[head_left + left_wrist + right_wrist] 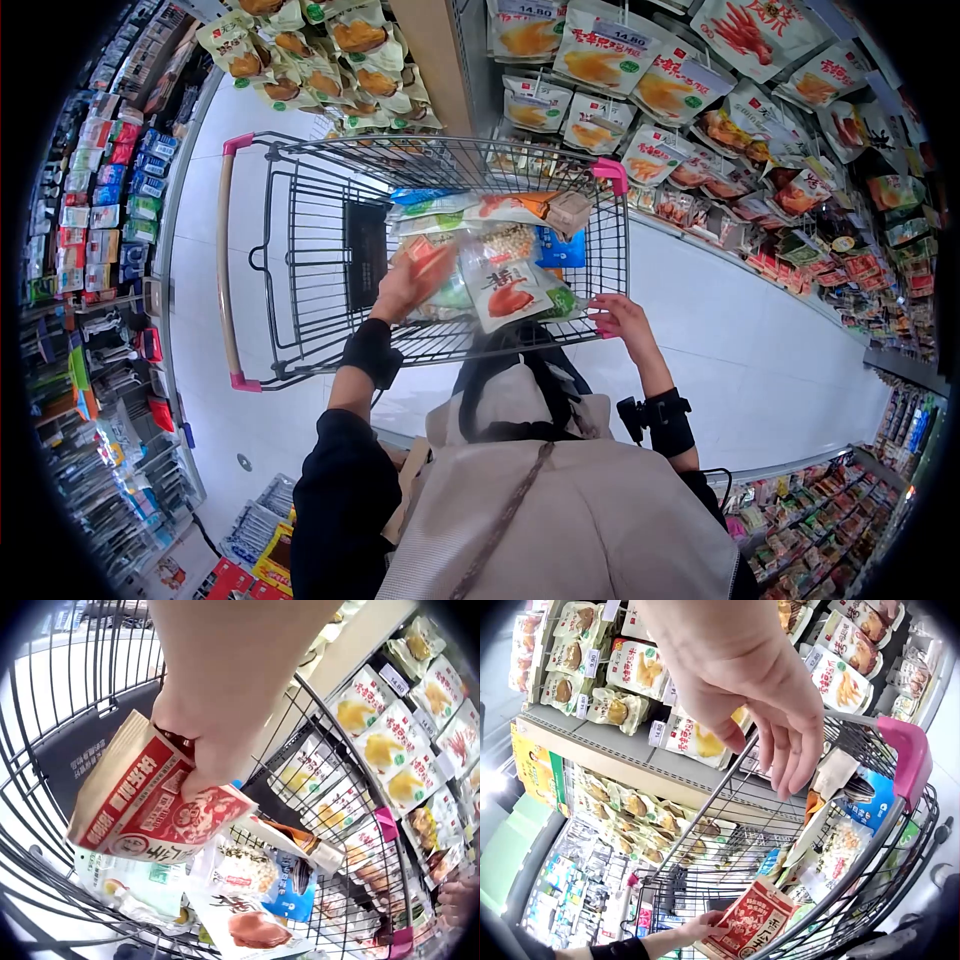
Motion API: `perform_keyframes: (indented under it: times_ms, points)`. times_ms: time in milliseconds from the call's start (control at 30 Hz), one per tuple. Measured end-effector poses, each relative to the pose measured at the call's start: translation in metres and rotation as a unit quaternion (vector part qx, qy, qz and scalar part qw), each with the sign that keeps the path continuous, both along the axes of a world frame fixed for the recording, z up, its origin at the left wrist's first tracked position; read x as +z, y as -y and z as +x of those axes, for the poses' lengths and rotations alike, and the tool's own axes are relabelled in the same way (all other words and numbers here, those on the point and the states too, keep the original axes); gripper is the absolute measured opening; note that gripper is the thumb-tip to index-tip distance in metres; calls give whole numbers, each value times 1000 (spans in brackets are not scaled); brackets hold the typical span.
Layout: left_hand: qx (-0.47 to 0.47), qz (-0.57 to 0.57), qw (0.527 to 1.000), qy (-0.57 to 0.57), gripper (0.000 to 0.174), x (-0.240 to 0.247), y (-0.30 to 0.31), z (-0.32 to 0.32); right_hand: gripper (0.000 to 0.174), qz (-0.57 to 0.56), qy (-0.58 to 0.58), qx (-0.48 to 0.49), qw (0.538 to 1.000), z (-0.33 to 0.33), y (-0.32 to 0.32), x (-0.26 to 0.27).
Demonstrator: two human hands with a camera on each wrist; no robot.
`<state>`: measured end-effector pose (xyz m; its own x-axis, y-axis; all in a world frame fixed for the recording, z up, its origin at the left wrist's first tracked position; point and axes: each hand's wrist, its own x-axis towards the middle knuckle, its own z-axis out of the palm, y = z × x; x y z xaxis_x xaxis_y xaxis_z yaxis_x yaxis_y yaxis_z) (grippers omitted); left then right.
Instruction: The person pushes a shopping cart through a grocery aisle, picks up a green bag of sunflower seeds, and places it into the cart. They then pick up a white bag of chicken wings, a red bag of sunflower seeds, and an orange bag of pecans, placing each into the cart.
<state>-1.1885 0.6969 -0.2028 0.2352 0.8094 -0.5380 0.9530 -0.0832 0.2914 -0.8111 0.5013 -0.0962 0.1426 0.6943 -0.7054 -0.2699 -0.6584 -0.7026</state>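
My left hand (398, 290) grips a red and brown paper snack bag (161, 806) by its side, over the goods in a wire shopping cart (440, 142). Below it in the cart lie a white pouch with a reddish-brown meat picture (508, 298), a clear bag of pale puffed or nut-like pieces (244, 868) and a blue packet (291, 885). At the cart's near right corner hangs my right hand (622, 320). In the right wrist view its fingers (784, 754) droop loosely with nothing in them.
Shelves of hanging white food pouches (610, 45) stand beyond the cart and to its right. A rack of small packaged goods (105, 200) lines the left. The cart's push handle (226, 270) faces left, above a pale tiled floor (720, 310).
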Motion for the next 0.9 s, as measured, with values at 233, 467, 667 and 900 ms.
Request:
perform_keyframes:
  times_ms: [233,467,667,900]
  points:
    - [-200,-1,974,-106,21,-15,3,2,26,-6,-30,-10,999,-10,-2,-10]
    - [-245,30,960,-136,18,-43,1,-10,25,-25,-15,14,999,-15,-3,-14]
    - [-183,42,968,-166,36,-73,-13,-29,25,-36,-5,24,999,-20,-2,-16]
    - [-189,44,958,-212,27,-64,-22,-37,25,-37,-10,29,999,-25,-9,-21]
